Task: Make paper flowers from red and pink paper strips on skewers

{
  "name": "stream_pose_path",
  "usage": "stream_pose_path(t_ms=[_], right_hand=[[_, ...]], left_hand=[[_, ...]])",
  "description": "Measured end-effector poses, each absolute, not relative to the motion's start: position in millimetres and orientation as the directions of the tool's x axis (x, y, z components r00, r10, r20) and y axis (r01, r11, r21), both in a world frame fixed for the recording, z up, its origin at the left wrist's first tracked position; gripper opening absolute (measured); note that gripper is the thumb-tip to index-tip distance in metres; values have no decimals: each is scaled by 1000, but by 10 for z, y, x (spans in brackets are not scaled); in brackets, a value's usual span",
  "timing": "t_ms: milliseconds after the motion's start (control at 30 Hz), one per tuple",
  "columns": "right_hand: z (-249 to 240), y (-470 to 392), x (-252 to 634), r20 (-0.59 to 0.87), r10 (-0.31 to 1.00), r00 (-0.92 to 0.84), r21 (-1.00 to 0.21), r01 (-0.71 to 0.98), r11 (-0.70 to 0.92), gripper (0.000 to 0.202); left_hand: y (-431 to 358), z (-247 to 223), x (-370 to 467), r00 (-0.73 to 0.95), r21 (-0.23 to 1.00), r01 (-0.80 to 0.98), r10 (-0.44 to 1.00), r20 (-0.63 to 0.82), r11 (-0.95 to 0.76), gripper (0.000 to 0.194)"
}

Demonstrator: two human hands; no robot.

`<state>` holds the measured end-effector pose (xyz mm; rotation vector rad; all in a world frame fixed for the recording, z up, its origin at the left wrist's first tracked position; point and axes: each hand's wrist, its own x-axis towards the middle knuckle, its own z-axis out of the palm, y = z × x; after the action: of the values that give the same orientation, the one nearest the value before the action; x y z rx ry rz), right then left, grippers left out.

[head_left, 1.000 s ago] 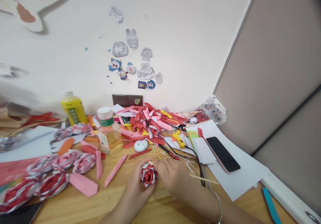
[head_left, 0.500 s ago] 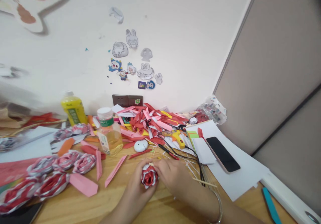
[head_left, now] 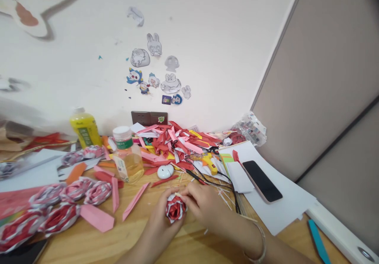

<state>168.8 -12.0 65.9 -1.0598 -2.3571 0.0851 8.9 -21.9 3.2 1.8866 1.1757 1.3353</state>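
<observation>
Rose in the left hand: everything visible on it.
The rose looks like folded paper: red layers spiral into a darker centre, with white edges around the outside. Its open face is turned toward the camera. The left hand holds it above the table. The right hand's fingertips are at its upper edge, by a small pale piece. Its underside is hidden.

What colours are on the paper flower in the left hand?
The paper flower is red and white; the head view shows it.

hands [head_left: 205,204]: 2 | held rose [head_left: 175,209]: 1 | held stick [head_left: 248,218]: 1 | bottles [head_left: 129,164]: 2 | glue gun [head_left: 211,164]: 1 | wall plates [head_left: 141,118]: 2
</observation>
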Motion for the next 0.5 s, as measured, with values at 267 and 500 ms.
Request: stream_pose_path(t_ms=[267,500], right_hand=[[522,-72,1680,527,636,-563,-32,735,677,24],[593,-93,1671,566,677,-471,-130,760,637,19]], left_hand=[[-232,34,101,137,807,329,871,473,-490,40],[-224,36,86,118,807,341,873,472,-482,41]])
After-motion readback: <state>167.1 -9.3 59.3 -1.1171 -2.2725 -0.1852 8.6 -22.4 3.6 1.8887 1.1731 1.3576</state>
